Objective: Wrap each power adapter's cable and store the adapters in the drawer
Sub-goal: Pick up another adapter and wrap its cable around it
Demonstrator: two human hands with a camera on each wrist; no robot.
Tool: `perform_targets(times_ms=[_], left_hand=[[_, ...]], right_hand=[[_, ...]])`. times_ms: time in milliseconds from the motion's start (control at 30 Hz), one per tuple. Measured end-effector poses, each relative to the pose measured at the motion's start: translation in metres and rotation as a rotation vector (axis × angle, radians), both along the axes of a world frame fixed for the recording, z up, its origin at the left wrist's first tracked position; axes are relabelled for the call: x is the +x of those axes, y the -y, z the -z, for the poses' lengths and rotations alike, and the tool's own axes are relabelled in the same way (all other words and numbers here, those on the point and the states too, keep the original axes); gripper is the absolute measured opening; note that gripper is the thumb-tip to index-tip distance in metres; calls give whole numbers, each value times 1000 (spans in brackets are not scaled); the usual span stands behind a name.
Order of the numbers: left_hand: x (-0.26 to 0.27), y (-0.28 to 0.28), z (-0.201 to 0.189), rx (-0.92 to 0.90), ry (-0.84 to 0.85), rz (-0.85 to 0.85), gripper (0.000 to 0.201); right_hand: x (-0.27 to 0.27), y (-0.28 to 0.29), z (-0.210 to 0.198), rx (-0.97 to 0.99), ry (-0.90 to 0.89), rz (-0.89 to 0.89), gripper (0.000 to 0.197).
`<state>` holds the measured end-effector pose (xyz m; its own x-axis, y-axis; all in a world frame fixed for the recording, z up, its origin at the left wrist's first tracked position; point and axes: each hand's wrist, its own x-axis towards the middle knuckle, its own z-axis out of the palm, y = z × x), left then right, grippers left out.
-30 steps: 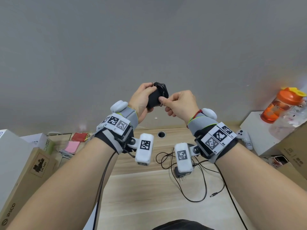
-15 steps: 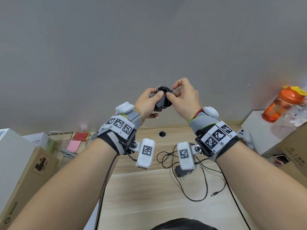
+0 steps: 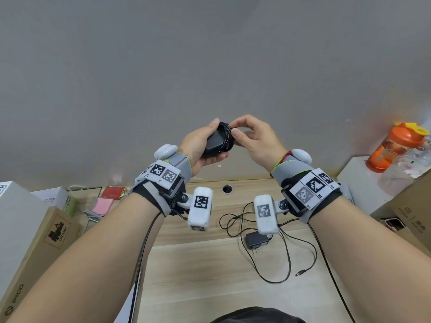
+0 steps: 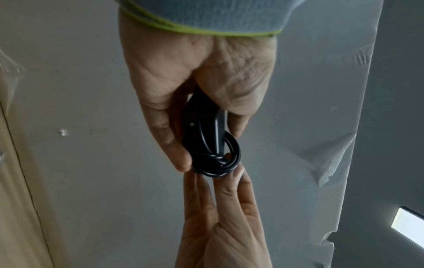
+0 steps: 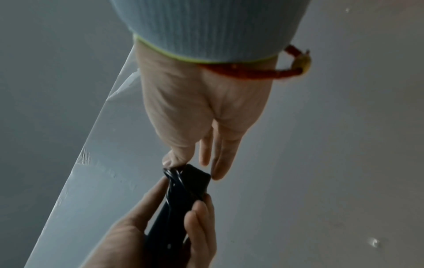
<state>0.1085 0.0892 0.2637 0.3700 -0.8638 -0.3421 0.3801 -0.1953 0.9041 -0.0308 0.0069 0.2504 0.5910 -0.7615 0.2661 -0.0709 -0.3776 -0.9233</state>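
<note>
A black power adapter (image 3: 215,142) with its cable wound round it is held up in front of the grey wall. My left hand (image 3: 200,145) grips its body, fingers curled round it (image 4: 206,130). My right hand (image 3: 251,138) pinches the wound cable (image 4: 220,163) at the adapter's far end with thumb and fingertips (image 5: 174,161). A second black adapter (image 3: 255,240) lies on the wooden desk (image 3: 186,276) below my right wrist, its thin cable (image 3: 286,264) spread loose in loops. No drawer is in view.
Cardboard boxes (image 3: 35,241) stand at the desk's left edge, with pink and red packets (image 3: 105,203) behind. At the right are a white box (image 3: 363,185), an orange bottle (image 3: 394,148) and more cartons (image 3: 410,210). A cable hole (image 3: 227,189) sits at the desk's back.
Both hands have come down a little and the adapter has turned so its flat face shows. My right hand has shifted from the top of the coil to its right end.
</note>
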Motion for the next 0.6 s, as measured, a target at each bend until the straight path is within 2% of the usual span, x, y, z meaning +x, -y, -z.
perform_targets(times_ms=[67,167,300,400,600], left_hand=[[1,1,2,-11,33,33,57],[0,1,4,-32,48,50,68],[-2,1,5,-71,74,75,58],[-3,1,8,-60,100,92,55],[-6,2,13,-39,152,108,50]], right_hand=[[0,0,-1,66,41,-35,9],[2,0,-1,101,39,7,12],[5,1,2,73,-25,97,19],[7,3,4,-18,-97,199,22],[4,3,6,-143,-198,300,20]])
